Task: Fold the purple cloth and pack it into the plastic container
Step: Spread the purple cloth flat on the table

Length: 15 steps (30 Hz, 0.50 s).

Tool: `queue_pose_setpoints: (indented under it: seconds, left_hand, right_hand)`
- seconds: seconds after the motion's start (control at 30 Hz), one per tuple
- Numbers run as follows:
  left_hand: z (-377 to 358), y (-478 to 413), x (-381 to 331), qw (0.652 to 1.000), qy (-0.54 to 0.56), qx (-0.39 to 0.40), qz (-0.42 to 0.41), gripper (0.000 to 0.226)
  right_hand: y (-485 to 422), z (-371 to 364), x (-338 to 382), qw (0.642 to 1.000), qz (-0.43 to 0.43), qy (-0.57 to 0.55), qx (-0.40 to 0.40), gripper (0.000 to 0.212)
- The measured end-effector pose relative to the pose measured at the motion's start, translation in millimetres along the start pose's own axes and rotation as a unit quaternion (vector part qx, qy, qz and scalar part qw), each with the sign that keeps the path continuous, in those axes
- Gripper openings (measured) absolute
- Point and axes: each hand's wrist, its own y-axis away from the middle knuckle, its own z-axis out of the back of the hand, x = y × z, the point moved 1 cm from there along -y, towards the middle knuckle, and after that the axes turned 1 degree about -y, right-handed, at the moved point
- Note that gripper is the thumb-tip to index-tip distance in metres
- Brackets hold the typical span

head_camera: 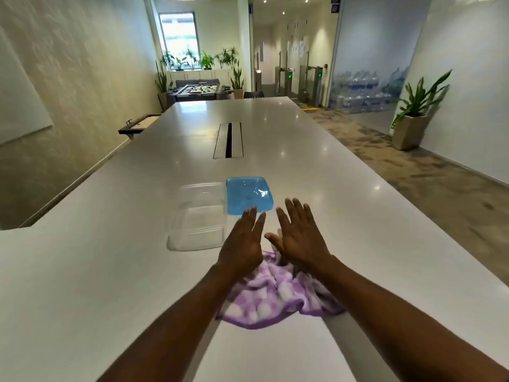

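A purple cloth with white dots (272,296) lies crumpled on the white table (110,271), close to me. My left hand (243,244) and my right hand (296,232) hover side by side above the cloth's far edge, palms down, fingers spread, holding nothing. My forearms hide parts of the cloth. A clear plastic container (197,216) stands just left of and beyond my left hand. Its blue lid (248,194) lies beside it on the right, just past my fingertips.
A cable hatch (228,140) is set into the table further back. The table's right edge runs along a carpeted floor with a potted plant (413,119). A wall stands to the left, and a foosball table (201,91) at the far end.
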Motion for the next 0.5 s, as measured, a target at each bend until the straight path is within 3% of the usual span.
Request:
queue_pose_setpoints:
  seconds: [0.17,0.3,0.37,0.5]
  left_hand:
    - [-20.3,23.8,-3.2,0.991,0.054,0.110,0.050,0.052]
    - [-18.9,28.6,-2.4,0.986,0.051,0.152,0.037,0.042]
    - [-18.5,28.7,-2.3,0.986,0.035,0.162,0.032,0.047]
    - [-19.7,31.6,-1.4,0.978,-0.010,0.204,0.038,0.077]
  right_hand:
    - [23.0,-14.4,-5.1,0.998,-0.017,-0.047,0.050,0.062]
    - [31.7,-8.4,-1.9,0.991,-0.002,-0.126,0.033,0.032]
    - [33.4,-8.3,-0.8,0.987,-0.002,-0.156,0.036,0.026]
    - [36.6,-9.6,-9.2,0.968,-0.035,-0.246,0.036,0.024]
